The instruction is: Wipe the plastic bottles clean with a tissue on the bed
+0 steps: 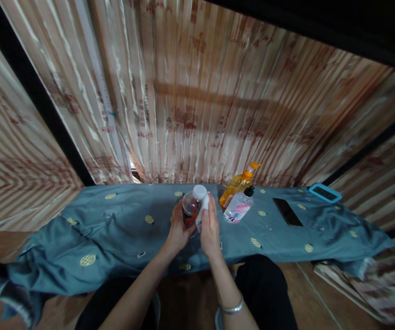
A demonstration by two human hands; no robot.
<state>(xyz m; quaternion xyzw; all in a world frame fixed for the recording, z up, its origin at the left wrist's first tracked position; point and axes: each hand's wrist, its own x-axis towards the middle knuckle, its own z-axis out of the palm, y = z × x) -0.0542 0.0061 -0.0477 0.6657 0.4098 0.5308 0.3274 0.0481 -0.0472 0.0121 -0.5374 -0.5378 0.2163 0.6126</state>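
A clear plastic bottle with a white cap and a red label is held up over the blue cloth-covered table. My left hand is wrapped round its lower body. My right hand is pressed against the bottle's right side, fingers closed together, with something white under them that I cannot make out. Just to the right stand an orange pump bottle and a clear bottle with a black cap and pink label.
A black phone lies flat on the cloth to the right, and a blue-framed device sits near the far right corner. A striped curtain hangs behind the table. My dark-clad knees are under the table's front edge.
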